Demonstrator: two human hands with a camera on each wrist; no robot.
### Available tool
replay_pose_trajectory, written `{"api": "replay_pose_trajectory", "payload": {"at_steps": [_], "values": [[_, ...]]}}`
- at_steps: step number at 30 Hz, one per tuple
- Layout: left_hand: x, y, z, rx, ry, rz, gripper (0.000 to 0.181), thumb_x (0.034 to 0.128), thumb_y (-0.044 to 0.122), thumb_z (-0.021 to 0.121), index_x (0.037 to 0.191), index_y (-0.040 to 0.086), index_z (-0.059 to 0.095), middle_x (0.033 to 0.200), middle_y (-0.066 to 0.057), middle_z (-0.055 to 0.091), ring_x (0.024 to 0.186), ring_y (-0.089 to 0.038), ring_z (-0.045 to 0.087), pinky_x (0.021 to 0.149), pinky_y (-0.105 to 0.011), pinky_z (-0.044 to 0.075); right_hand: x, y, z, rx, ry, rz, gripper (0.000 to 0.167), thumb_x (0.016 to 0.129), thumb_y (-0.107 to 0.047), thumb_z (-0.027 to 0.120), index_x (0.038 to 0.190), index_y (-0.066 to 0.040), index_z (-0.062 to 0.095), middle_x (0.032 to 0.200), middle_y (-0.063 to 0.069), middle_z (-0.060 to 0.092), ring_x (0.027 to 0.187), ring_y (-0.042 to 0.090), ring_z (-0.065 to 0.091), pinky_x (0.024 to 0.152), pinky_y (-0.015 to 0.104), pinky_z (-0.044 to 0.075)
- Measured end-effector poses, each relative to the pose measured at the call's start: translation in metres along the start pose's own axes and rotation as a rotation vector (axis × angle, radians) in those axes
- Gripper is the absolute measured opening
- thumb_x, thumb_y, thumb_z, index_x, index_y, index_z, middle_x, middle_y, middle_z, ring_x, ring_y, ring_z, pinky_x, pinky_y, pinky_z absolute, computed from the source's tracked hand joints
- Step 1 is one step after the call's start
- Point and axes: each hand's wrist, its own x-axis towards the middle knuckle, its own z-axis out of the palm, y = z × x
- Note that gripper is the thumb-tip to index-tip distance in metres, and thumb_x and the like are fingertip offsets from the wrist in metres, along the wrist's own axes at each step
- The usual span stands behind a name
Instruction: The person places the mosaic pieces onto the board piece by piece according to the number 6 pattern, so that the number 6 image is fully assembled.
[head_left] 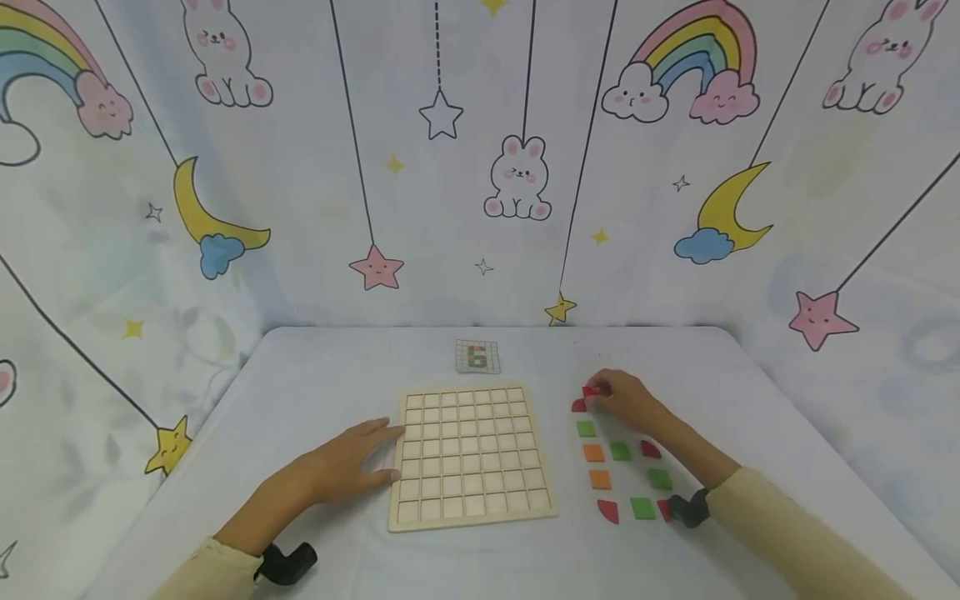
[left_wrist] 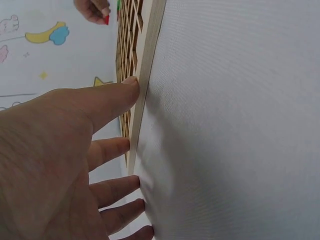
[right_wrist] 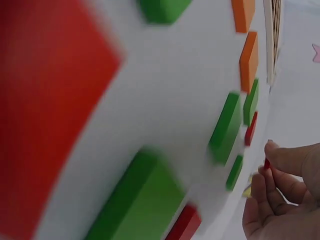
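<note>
A pale wooden grid board (head_left: 472, 523) with rows of square cells lies in the middle of the table. My left hand (head_left: 341, 462) touches its left edge with thumb and forefinger extended; the left wrist view shows the thumb (left_wrist: 112, 97) against the rim. Right of the board, my right hand (head_left: 624, 402) pinches a small red tile (head_left: 589, 391) between thumb and fingertips, seen almost edge-on in the right wrist view. Close below that hand lies a red quarter-round tile (head_left: 578, 406). Green tiles (head_left: 586, 428) and orange tiles (head_left: 593, 453) lie nearer to me.
A small printed card (head_left: 477, 357) with a coloured grid figure lies behind the board. More red quarter-round tiles (head_left: 608, 512) and a green tile (head_left: 642, 508) lie at the front right. A patterned cloth backdrop (head_left: 450, 208) rises behind the white tabletop (head_left: 322, 375).
</note>
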Motion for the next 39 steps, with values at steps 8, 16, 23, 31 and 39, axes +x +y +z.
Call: {"api": "replay_pose_trajectory", "payload": {"at_steps": [8,16,23,31,39], "values": [[0.001,0.0,0.001,-0.005,-0.005,-0.014,0.075,0.0988,0.049,0.072,0.159,0.012,0.048,0.165,-0.026,0.037,0.153,-0.048,0.035,0.122,-0.065,0.033,0.015,-0.042,0.02,0.028,-0.044,-0.026,0.023,0.1,-0.01,0.07,0.12,0.001,0.069,0.112,0.013,0.07,0.101,0.025,0.062,0.094,0.044,0.059],[-0.001,-0.003,0.001,-0.009,0.001,-0.015,0.074,0.0988,0.049,0.071,0.158,0.012,0.048,0.165,-0.025,0.038,0.153,-0.047,0.035,0.123,-0.065,0.033,0.024,-0.083,0.052,0.049,-0.078,-0.076,0.022,0.099,-0.011,0.073,0.118,-0.001,0.07,0.109,0.008,0.066,0.101,0.023,0.06,0.095,0.044,0.055],[0.001,-0.002,0.0,-0.015,0.0,-0.021,0.073,0.0991,0.048,0.071,0.158,0.012,0.048,0.166,-0.024,0.037,0.154,-0.046,0.034,0.124,-0.065,0.032,0.027,-0.107,0.074,0.043,-0.078,-0.192,0.019,0.097,-0.008,0.076,0.112,0.001,0.071,0.109,0.011,0.066,0.105,0.027,0.064,0.097,0.047,0.057],[0.0,-0.002,0.001,-0.028,-0.001,-0.015,0.073,0.0992,0.047,0.072,0.159,0.012,0.047,0.166,-0.026,0.036,0.154,-0.048,0.034,0.123,-0.065,0.031,0.03,-0.122,0.089,-0.038,-0.108,-0.243,0.015,0.1,-0.012,0.074,0.112,-0.003,0.072,0.106,0.007,0.066,0.103,0.024,0.063,0.095,0.052,0.052],[-0.001,0.0,-0.001,-0.023,0.004,0.007,0.073,0.0991,0.048,0.072,0.158,0.012,0.048,0.165,-0.027,0.038,0.152,-0.049,0.036,0.122,-0.066,0.033,0.026,-0.131,0.089,-0.046,-0.11,-0.268,0.01,0.098,-0.006,0.073,0.107,-0.004,0.077,0.103,0.007,0.067,0.104,0.026,0.066,0.098,0.052,0.056]]}}
